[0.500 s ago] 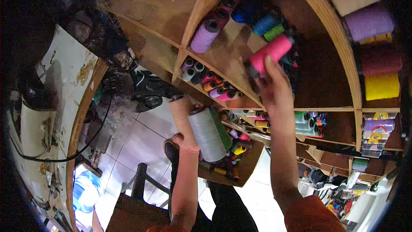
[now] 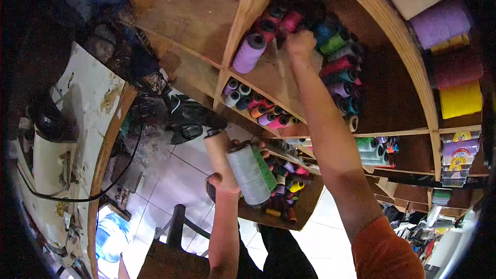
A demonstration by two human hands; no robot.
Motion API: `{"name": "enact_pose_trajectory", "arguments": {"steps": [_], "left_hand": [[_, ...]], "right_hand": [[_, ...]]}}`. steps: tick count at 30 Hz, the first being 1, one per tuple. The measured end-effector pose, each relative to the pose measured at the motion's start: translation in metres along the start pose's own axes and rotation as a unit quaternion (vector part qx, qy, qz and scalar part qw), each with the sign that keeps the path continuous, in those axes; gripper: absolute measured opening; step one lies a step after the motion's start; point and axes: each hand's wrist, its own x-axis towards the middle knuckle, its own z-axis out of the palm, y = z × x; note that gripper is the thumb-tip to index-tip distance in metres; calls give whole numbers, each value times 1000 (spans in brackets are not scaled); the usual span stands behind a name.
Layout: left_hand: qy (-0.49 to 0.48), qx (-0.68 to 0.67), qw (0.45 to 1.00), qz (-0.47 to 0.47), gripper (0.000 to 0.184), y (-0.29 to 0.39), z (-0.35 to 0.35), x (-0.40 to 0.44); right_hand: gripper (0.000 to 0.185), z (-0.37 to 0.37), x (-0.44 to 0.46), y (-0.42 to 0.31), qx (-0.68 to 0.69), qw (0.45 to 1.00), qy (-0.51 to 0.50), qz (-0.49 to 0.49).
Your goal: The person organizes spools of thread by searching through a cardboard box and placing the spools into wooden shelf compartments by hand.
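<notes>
My left hand (image 2: 219, 182) is wrapped round several thread spools held together: a peach spool (image 2: 219, 150), a large pale grey spool (image 2: 249, 175) and a green spool (image 2: 265, 168). Its fingertips show past the far side of the bundle. Reaching into a wooden shelf compartment, my right hand (image 2: 300, 44) is closed on a pink spool (image 2: 291, 21), whose lower end the fingers partly hide. Left of that hand stand a lilac spool (image 2: 250, 54) and a dark red spool (image 2: 267, 28). To its right are a blue spool (image 2: 324, 33) and a green spool (image 2: 334, 43).
Smaller spools lie in the narrow compartment (image 2: 261, 111) below. A cardboard box (image 2: 294, 222) of mixed spools sits under my left hand. At left is a worn table (image 2: 98, 82) with a sewing machine (image 2: 54, 150). A blue water bottle (image 2: 112, 235) stands on the tiled floor.
My right hand has moved up and left, deeper into the compartment, carrying the pink spool to the spools at the back. My left hand keeps its bundle in nearly the same place.
</notes>
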Motion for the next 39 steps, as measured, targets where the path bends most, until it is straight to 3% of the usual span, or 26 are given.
{"name": "enact_pose_trajectory", "arguments": {"steps": [3, 6, 11, 15, 17, 19, 21, 23, 24, 26, 28, 31, 32, 34, 36, 38, 39], "left_hand": [[-271, -107, 951, 108, 113, -15, -33, 13], [-348, -93, 920, 156, 106, -17, -38, 20], [-286, -67, 949, 113, 112, -17, -44, 20], [-319, -94, 933, 138, 113, -15, -38, 16], [-273, -82, 952, 114, 116, -14, -40, 22], [-271, -124, 946, 126, 115, -18, -44, 19], [-274, -129, 939, 161, 110, -15, -35, 22], [-259, -125, 939, 190, 102, -10, -32, 25], [-240, -138, 942, 189, 99, -8, -35, 25], [-207, -131, 956, 164, 93, -10, -48, 27], [-194, -93, 969, 125, 90, -12, -68, 36], [-187, -63, 977, 87, 85, -10, -66, 35], [-192, -70, 974, 94, 86, -9, -63, 35], [-199, -89, 970, 108, 87, -8, -49, 34], [-186, -64, 974, 112, 93, -3, -22, 22], [-185, -76, 973, 112, 95, -4, -24, 20], [-202, -60, 971, 116, 94, -4, -25, 21]], "right_hand": [[26, -5, 0, 3, -13, 998, -55, -37], [20, -11, 0, 3, -28, 993, -94, -58], [31, 7, -10, 11, 12, 998, -38, -49], [33, 7, -14, 17, 63, 995, -33, -66], [34, -7, -13, 17, 76, 993, -80, -36], [30, -14, -32, 17, 136, 990, -47, 5], [22, -86, -56, 0, 324, 915, -235, 48], [23, -153, -97, -20, 300, 873, -378, 66], [33, -185, -121, -30, 363, 809, -451, 100], [42, -213, -150, -33, 173, 828, -533, -24], [50, -217, -180, -35, 130, 884, -425, -146], [55, -216, -180, -21, 162, 864, -475, -42], [55, -214, -172, -19, 289, 832, -471, 54], [55, -203, -147, -13, 519, 700, -431, 237], [51, -176, -117, -14, 505, 767, -305, 253], [47, -124, -85, 1, 518, 817, -179, 181], [45, -103, -69, 6, 518, 821, -175, 167]]}}
